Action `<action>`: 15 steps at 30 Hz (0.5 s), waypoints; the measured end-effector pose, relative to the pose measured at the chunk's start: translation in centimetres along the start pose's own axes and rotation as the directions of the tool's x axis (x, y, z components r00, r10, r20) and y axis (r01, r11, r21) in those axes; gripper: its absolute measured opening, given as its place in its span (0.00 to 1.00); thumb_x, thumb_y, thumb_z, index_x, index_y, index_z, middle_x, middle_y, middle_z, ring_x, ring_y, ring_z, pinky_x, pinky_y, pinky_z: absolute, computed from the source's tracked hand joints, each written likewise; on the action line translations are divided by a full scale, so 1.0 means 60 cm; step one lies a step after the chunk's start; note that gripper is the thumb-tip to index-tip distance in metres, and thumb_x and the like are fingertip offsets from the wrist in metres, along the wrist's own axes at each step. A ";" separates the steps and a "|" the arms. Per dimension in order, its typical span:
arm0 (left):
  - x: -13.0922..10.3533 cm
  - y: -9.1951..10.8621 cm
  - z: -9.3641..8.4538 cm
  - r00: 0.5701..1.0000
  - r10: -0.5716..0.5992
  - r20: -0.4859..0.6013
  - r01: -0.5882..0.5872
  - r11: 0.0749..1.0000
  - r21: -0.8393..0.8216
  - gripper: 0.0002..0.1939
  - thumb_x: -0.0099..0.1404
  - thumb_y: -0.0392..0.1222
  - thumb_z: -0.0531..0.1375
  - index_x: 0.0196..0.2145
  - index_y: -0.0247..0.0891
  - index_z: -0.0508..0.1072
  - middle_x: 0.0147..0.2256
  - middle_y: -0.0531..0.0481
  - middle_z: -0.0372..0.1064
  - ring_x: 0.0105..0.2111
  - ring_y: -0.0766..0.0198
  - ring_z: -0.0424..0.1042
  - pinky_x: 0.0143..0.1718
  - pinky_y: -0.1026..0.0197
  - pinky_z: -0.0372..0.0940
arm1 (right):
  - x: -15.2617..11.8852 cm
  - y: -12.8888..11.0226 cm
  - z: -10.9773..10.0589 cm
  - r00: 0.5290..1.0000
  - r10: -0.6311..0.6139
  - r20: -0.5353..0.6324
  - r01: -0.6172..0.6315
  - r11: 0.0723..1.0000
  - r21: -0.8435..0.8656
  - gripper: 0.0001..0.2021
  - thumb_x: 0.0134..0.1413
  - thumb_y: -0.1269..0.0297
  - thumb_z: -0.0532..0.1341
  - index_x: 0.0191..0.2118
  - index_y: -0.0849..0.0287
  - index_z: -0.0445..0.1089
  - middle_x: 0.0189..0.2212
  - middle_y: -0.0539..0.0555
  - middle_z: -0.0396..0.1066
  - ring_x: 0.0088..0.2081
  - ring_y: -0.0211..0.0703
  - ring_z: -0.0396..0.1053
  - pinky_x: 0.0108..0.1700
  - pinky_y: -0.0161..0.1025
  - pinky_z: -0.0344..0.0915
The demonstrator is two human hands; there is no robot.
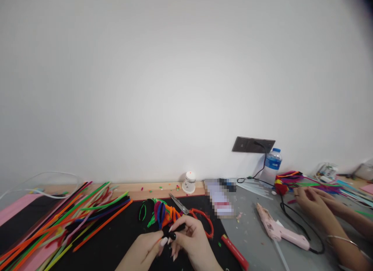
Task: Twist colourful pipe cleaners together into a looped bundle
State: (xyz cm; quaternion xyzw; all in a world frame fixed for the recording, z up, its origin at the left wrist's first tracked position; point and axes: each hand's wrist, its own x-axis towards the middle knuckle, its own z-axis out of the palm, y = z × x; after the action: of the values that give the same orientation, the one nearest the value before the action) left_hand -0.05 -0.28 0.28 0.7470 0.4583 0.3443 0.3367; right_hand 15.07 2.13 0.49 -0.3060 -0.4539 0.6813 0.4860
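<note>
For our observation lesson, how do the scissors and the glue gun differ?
The scissors have metal blades and orange-red handles; the glue gun is pale pink. The scissors lie mostly on the black mat, the glue gun on the grey surface. Only the glue gun has a cord. Neither is held.

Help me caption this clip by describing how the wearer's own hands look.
The left hand has a long, white thumbnail. The right hand shows what looks like a glossy black thumbnail, with long, pale, pointed nails on other fingers. No sleeves, gloves, rings or bracelets show on either.
</note>
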 end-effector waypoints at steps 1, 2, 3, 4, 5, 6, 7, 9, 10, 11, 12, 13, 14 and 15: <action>0.001 0.001 0.002 1.000 -0.010 0.010 0.010 0.999 -0.046 0.23 0.65 0.52 0.42 0.21 0.37 0.64 0.20 0.56 0.59 0.22 0.68 0.58 0.25 0.69 0.55 | 0.001 0.001 -0.001 1.000 -0.005 -0.011 0.005 1.000 -0.016 0.13 0.35 0.65 0.69 0.25 0.66 0.66 0.12 0.50 0.67 0.11 0.35 0.64 0.13 0.29 0.61; 0.002 0.001 0.004 1.000 -0.017 0.020 0.019 0.996 -0.093 0.23 0.65 0.53 0.42 0.22 0.37 0.64 0.20 0.56 0.58 0.22 0.68 0.57 0.25 0.68 0.54 | 0.001 0.002 -0.001 1.000 -0.012 -0.024 0.011 0.999 -0.032 0.13 0.35 0.64 0.68 0.24 0.66 0.65 0.11 0.50 0.67 0.11 0.35 0.64 0.14 0.29 0.61; 0.003 0.000 0.005 0.999 -0.026 0.029 0.029 0.990 -0.138 0.23 0.64 0.54 0.42 0.23 0.37 0.64 0.20 0.57 0.55 0.21 0.69 0.55 0.24 0.68 0.52 | 0.002 0.003 -0.003 0.999 -0.019 -0.039 0.017 0.999 -0.048 0.14 0.35 0.63 0.68 0.24 0.65 0.64 0.11 0.50 0.67 0.11 0.35 0.64 0.14 0.29 0.61; 0.004 -0.003 0.007 0.998 -0.039 0.045 0.047 0.982 -0.183 0.23 0.64 0.56 0.41 0.24 0.37 0.64 0.19 0.58 0.52 0.20 0.69 0.53 0.22 0.68 0.51 | 0.003 0.004 -0.004 0.998 -0.029 -0.057 0.026 0.998 -0.065 0.14 0.36 0.62 0.68 0.25 0.65 0.64 0.12 0.50 0.68 0.11 0.35 0.64 0.14 0.29 0.61; 0.004 -0.007 0.009 0.996 -0.059 0.066 0.073 0.971 -0.229 0.24 0.63 0.58 0.41 0.26 0.37 0.64 0.18 0.60 0.49 0.18 0.70 0.50 0.20 0.68 0.48 | 0.004 0.006 -0.005 0.996 -0.043 -0.076 0.036 0.996 -0.082 0.15 0.36 0.61 0.68 0.25 0.64 0.63 0.12 0.50 0.68 0.11 0.34 0.63 0.14 0.29 0.61; 0.005 -0.012 0.011 0.992 -0.088 0.091 0.109 0.956 -0.271 0.24 0.62 0.59 0.41 0.28 0.38 0.63 0.17 0.61 0.46 0.17 0.71 0.47 0.18 0.68 0.46 | 0.004 0.007 -0.007 0.994 -0.058 -0.094 0.048 0.994 -0.101 0.15 0.37 0.60 0.67 0.25 0.64 0.63 0.13 0.49 0.67 0.11 0.33 0.62 0.14 0.29 0.60; 0.005 -0.018 0.012 0.986 -0.123 0.116 0.154 0.938 -0.309 0.24 0.62 0.61 0.41 0.29 0.38 0.63 0.16 0.62 0.44 0.15 0.71 0.45 0.16 0.68 0.44 | 0.004 0.008 -0.008 0.992 -0.070 -0.106 0.057 0.991 -0.118 0.15 0.38 0.60 0.67 0.24 0.64 0.62 0.13 0.49 0.67 0.11 0.32 0.61 0.14 0.28 0.59; 0.005 -0.027 0.016 0.973 -0.174 0.154 0.220 0.903 -0.370 0.25 0.60 0.63 0.41 0.29 0.39 0.62 0.15 0.63 0.43 0.14 0.72 0.42 0.15 0.68 0.41 | 0.004 0.009 -0.008 0.989 -0.088 -0.121 0.070 0.987 -0.145 0.15 0.39 0.59 0.66 0.24 0.63 0.61 0.12 0.47 0.65 0.11 0.30 0.60 0.13 0.27 0.58; 0.004 -0.029 0.018 0.971 -0.180 0.157 0.228 0.894 -0.385 0.25 0.60 0.63 0.41 0.28 0.39 0.62 0.15 0.63 0.43 0.14 0.72 0.42 0.15 0.68 0.40 | 0.004 0.009 -0.008 0.988 -0.093 -0.125 0.073 0.985 -0.156 0.16 0.39 0.58 0.66 0.23 0.63 0.60 0.12 0.47 0.64 0.11 0.30 0.59 0.13 0.26 0.57; 0.003 -0.030 0.020 0.973 -0.175 0.152 0.222 0.894 -0.389 0.25 0.60 0.63 0.41 0.27 0.39 0.61 0.15 0.63 0.43 0.15 0.72 0.42 0.15 0.68 0.40 | 0.004 0.008 -0.007 0.987 -0.097 -0.129 0.075 0.983 -0.166 0.16 0.39 0.58 0.66 0.23 0.62 0.59 0.12 0.46 0.64 0.11 0.29 0.58 0.13 0.26 0.56; 0.003 -0.029 0.021 0.976 -0.162 0.142 0.205 0.901 -0.381 0.25 0.60 0.63 0.41 0.25 0.39 0.61 0.15 0.63 0.43 0.15 0.72 0.42 0.15 0.68 0.40 | 0.003 0.006 -0.006 0.986 -0.101 -0.135 0.077 0.982 -0.174 0.17 0.39 0.58 0.66 0.22 0.62 0.59 0.11 0.45 0.63 0.10 0.29 0.57 0.12 0.26 0.54; 0.002 -0.028 0.022 0.981 -0.146 0.131 0.185 0.912 -0.366 0.25 0.60 0.63 0.41 0.24 0.39 0.60 0.16 0.62 0.42 0.16 0.72 0.43 0.15 0.68 0.40 | 0.003 0.003 -0.005 0.985 -0.106 -0.138 0.080 0.980 -0.182 0.17 0.39 0.58 0.66 0.22 0.61 0.58 0.11 0.45 0.62 0.10 0.28 0.56 0.12 0.25 0.54; 0.002 -0.026 0.024 0.984 -0.133 0.122 0.167 0.923 -0.346 0.25 0.60 0.63 0.42 0.23 0.39 0.59 0.16 0.62 0.42 0.16 0.72 0.43 0.16 0.68 0.40 | 0.002 0.001 -0.003 0.984 -0.114 -0.139 0.087 0.978 -0.190 0.17 0.38 0.58 0.66 0.22 0.61 0.58 0.11 0.44 0.61 0.10 0.28 0.55 0.12 0.25 0.53; 0.003 -0.026 0.025 0.985 -0.126 0.118 0.159 0.932 -0.325 0.25 0.60 0.64 0.42 0.23 0.39 0.59 0.16 0.62 0.43 0.16 0.72 0.44 0.16 0.68 0.41 | 0.002 -0.002 -0.001 0.983 -0.120 -0.136 0.093 0.976 -0.195 0.17 0.38 0.58 0.67 0.22 0.61 0.58 0.11 0.44 0.61 0.10 0.28 0.55 0.12 0.25 0.53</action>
State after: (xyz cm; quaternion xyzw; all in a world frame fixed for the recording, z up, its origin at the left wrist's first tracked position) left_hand 0.53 0.13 -1.74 0.6596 0.4298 0.3555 0.5038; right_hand 15.13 2.25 0.61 -0.3752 -0.4948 0.5838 0.5231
